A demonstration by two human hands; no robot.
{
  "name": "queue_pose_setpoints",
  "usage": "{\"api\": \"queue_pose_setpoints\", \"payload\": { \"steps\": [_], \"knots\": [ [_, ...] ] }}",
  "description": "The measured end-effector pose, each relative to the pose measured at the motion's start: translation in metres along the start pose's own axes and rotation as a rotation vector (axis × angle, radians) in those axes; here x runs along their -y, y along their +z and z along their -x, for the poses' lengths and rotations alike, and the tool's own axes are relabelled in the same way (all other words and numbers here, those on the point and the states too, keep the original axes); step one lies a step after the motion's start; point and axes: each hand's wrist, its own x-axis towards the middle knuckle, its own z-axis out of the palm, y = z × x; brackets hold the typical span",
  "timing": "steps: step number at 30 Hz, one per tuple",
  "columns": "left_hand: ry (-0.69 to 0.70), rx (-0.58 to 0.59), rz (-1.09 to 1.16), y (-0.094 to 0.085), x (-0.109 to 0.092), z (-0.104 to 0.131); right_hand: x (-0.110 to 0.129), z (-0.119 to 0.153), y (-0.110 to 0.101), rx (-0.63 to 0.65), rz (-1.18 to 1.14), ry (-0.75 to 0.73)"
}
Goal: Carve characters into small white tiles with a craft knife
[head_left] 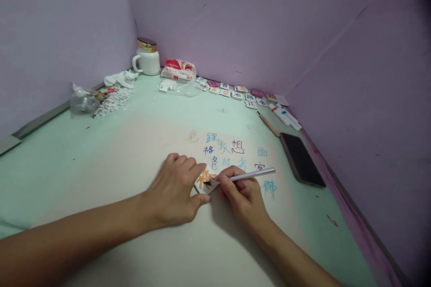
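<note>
- The small white block point(213, 187), marked with an orange character point(204, 176), is pinched between the thumb and fingers of the left hand point(177, 188), beside characters point(237, 145) written on the tabletop point(161, 143).
- A slim silver-handled tool point(252, 174) is gripped pen-fashion by the right hand point(244, 193), its dark tip brought to the orange strokes; whether it is a blade or a nib cannot be told.
- If the tip is pressed too hard, it could be driven across the block toward the left thumb, which is placed close by.
- If the pinch is loosened, the block could be twisted and a stroke spoiled.
- The phone point(303, 159) could be knocked if the right forearm is swung outward.
</note>
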Motion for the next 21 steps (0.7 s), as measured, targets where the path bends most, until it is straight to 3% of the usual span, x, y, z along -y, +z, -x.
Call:
{"api": "queue_pose_setpoints", "payload": {
  "steps": [8,21],
  "knots": [
    [-0.005,0.003,0.005,-0.0007,-0.0003,-0.0011,0.0002,0.0008,-0.0014,-0.023,-0.022,0.059],
    [-0.012,-0.010,0.000,-0.0008,-0.0021,-0.0002,0.0050,0.0051,0.0039,-0.047,0.093,-0.120]
  ]
}}
